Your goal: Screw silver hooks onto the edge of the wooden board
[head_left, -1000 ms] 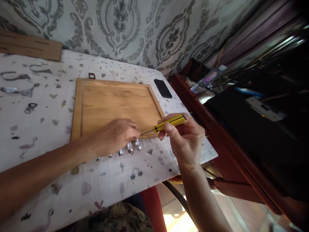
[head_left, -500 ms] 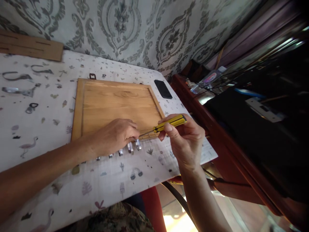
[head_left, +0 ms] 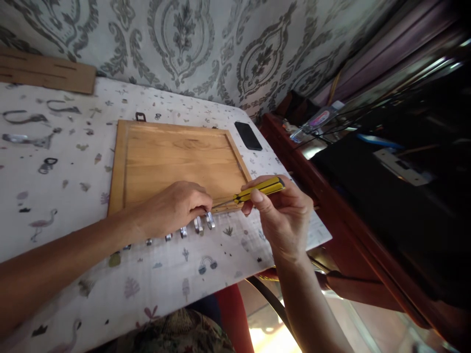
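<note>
A yellow and black screwdriver is gripped by my right hand, its thin shaft pointing left. The shaft's tip meets the fingers of my left hand, which are closed at the near edge of a framed wooden panel. What the left fingertips hold is hidden. Along that near edge hang several shiny metal hooks, partly below my left hand and forearm. On the panel's far edge sits a small dark metal loop.
A black phone lies beyond the panel's right end. Metal hook-shaped pieces rest on the patterned tablecloth at left, near slotted cardboard. A dark red wooden cabinet borders the table at right, with a plastic bottle.
Both hands, the screwdriver and the panel stay almost in place. Only a slight shift of the view shows.
</note>
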The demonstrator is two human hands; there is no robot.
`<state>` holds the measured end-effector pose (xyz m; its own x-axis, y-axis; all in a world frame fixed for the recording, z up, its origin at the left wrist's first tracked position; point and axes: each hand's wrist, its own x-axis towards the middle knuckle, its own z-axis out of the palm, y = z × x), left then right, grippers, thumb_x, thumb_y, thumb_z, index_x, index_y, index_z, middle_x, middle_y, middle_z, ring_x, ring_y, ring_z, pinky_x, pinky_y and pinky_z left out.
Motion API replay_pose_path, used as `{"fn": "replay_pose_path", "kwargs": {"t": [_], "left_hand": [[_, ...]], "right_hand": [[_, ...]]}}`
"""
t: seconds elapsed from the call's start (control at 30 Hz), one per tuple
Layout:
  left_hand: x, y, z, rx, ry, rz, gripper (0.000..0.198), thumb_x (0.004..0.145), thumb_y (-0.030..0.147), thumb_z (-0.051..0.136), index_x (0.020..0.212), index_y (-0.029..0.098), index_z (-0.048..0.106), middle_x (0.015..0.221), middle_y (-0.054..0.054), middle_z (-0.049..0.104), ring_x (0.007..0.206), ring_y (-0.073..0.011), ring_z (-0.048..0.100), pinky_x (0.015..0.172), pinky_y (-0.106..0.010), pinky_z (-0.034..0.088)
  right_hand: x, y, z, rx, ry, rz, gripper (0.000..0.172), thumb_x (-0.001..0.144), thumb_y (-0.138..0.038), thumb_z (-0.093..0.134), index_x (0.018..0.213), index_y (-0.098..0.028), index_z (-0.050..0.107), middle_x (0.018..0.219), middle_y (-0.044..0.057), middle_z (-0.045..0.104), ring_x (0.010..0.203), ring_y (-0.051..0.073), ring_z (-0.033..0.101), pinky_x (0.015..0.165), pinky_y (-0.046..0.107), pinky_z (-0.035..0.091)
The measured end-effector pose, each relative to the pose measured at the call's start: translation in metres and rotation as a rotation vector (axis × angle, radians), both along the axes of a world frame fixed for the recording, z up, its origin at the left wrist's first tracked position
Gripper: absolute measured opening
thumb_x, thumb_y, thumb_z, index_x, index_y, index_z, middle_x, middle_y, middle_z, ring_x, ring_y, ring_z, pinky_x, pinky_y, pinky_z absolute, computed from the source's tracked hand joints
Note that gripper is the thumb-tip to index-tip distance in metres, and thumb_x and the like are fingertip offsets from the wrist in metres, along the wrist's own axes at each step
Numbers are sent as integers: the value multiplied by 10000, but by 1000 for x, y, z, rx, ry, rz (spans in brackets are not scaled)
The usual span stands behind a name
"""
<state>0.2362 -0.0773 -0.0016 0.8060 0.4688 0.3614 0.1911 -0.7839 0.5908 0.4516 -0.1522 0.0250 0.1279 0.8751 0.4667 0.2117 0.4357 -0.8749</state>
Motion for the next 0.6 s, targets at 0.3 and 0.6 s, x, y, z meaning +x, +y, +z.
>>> {"fn": "replay_pose_path", "kwargs": {"t": [0.3, 0.6], "left_hand": [[-1, 1, 5, -106, -42, -39, 206, 905, -12, 719, 787, 149, 772, 779, -18, 728, 698, -125, 642, 660, -237, 456], [-2, -2, 6, -217, 35, 4, 183, 916, 2, 694, 831, 153, 754, 794, -1, 737, 732, -129, 658, 680, -235, 460]], "right_hand": [[-1, 0, 1, -17, 8, -17, 241, 858, -439, 888, 869, -235, 761, 851, -15, 758, 507, 82, 636, 496, 238, 593], [0, -1, -1, 1, 62, 31, 120, 869, -321, 896, 882, -250, 799, 852, -23, 773, 533, 73, 664, 502, 213, 588]]}}
